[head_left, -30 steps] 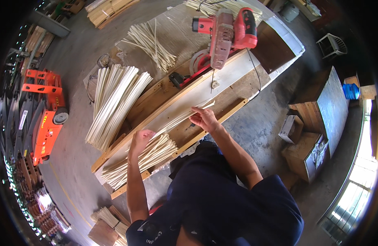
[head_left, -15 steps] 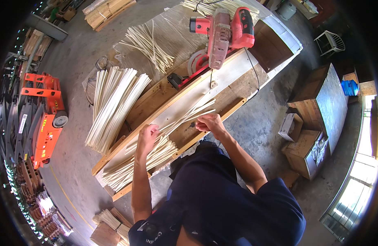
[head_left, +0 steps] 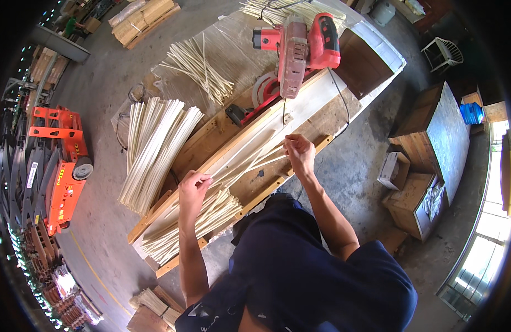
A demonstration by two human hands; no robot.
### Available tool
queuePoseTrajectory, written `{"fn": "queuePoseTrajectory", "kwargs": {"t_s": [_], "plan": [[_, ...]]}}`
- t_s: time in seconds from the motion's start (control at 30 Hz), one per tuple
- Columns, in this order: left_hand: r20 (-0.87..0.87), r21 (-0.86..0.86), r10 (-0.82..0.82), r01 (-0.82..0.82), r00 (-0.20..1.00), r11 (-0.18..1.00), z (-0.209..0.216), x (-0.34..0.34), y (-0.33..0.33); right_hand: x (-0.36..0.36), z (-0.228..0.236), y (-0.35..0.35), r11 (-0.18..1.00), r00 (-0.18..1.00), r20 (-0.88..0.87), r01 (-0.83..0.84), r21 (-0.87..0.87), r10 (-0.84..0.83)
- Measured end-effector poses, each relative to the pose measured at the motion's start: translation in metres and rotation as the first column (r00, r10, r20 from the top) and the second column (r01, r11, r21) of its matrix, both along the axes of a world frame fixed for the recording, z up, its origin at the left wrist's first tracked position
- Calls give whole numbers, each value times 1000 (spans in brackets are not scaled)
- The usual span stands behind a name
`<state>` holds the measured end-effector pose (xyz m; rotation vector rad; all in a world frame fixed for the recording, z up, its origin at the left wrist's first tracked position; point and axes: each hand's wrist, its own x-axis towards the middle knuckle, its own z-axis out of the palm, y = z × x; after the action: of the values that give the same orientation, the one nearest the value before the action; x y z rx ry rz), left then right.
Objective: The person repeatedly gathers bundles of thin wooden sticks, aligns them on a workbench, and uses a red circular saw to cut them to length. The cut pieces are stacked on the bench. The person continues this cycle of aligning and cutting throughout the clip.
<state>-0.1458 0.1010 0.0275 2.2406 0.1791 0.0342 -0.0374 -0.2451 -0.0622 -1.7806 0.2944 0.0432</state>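
Thin pale sticks point(head_left: 250, 161) lie slantwise along a wooden trough point(head_left: 308, 113), above a thicker pile of cut sticks point(head_left: 192, 224) at its near left end. My right hand point(head_left: 300, 155) is closed at the far right ends of the loose sticks, pinching them between thumb and fingers. Over the trough's left part, my left hand point(head_left: 193, 191) is curled, thumb and fingertips together beside the sticks; whatever it holds is too small to make out. A red cutting saw point(head_left: 297, 55) stands over the trough's far end, beyond my right hand.
A big bundle of long pale sticks point(head_left: 156, 152) lies left of the trough, with a smaller loose bunch point(head_left: 200, 69) behind it. A cable point(head_left: 347, 105) hangs beside the saw. An orange lift point(head_left: 64, 171) stands at left; cartons point(head_left: 413, 202) and a large box point(head_left: 432, 138) at right.
My right hand has moved right and away from me, to the ends of the loose sticks. My left hand has shifted slightly left and nearer. The view has tilted a little.
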Motion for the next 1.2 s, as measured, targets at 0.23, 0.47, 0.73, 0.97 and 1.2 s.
{"fn": "queuePoseTrajectory", "kwargs": {"t_s": [0.23, 0.47, 0.73, 0.97, 1.2], "plan": [[85, 54, 62, -67, 994, 996, -52, 37, -27, 43, -10, 22, 778, 932, 219, -94, -622, 287], [80, 81, 148, -155, 986, 985, -73, 37, -36, 56, -26, 51, 569, 905, 105, -166, -805, 413], [25, 152, 246, -247, 969, 957, -71, 40, -47, 53, -40, 52, 570, 916, 164, -82, -818, 367], [39, 112, 212, -215, 976, 970, -58, 47, -45, 50, -38, 44, 561, 909, 196, -49, -827, 367], [-61, 3, 256, -256, 965, 967, -53, 34, -43, 54, -37, 51, 531, 898, 191, -54, -846, 396]]}}
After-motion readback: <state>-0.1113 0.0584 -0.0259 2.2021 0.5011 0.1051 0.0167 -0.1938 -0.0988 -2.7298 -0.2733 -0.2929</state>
